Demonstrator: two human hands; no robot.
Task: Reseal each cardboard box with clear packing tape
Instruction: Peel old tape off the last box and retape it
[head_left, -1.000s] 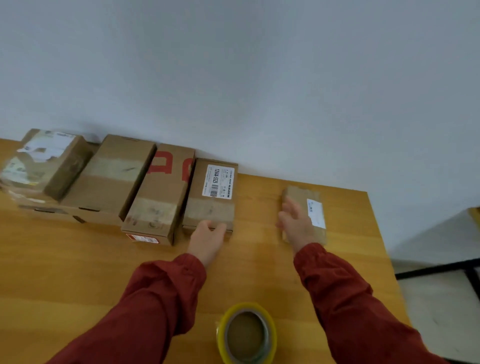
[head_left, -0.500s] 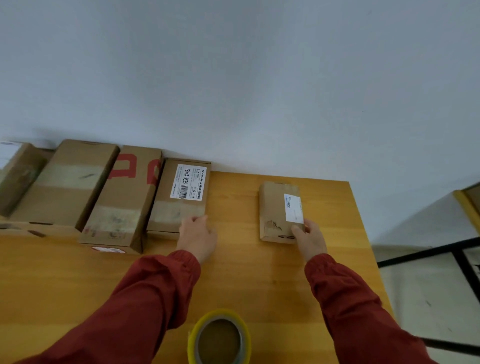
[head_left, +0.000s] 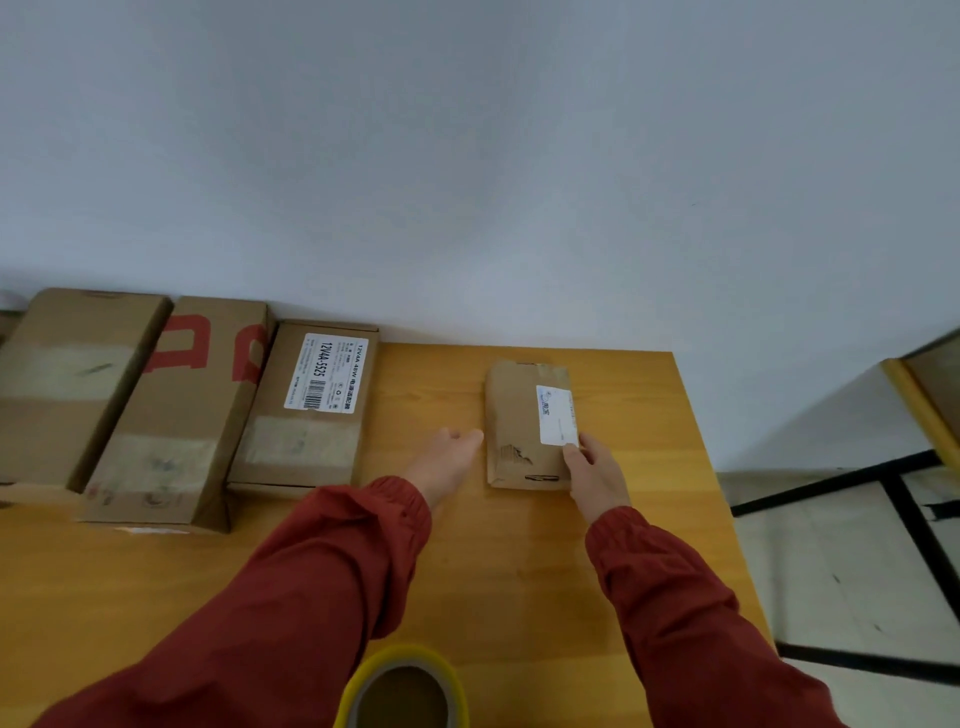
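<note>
A small flat cardboard box (head_left: 514, 415) with a white label lies alone on the wooden table (head_left: 597, 571), right of centre. My right hand (head_left: 595, 475) holds its near right corner, thumb on top by the label. My left hand (head_left: 447, 460) reaches across the bare table with straight fingers, its fingertips just short of the box's left edge. A roll of tape (head_left: 402, 686) with a yellow rim sits at the near edge between my arms. Three larger taped boxes stand in a row at the left: one with a barcode label (head_left: 306, 441), one with red print (head_left: 176, 415), one plain (head_left: 67, 384).
A white wall rises directly behind the table. The table's right edge drops to a pale floor where a black metal frame (head_left: 883, 483) stands. A yellow-edged object (head_left: 919, 405) shows at the far right.
My left hand has left the barcode-labelled box and moved right toward the small box. My right hand stays at the small box's near right corner. The view has shifted.
</note>
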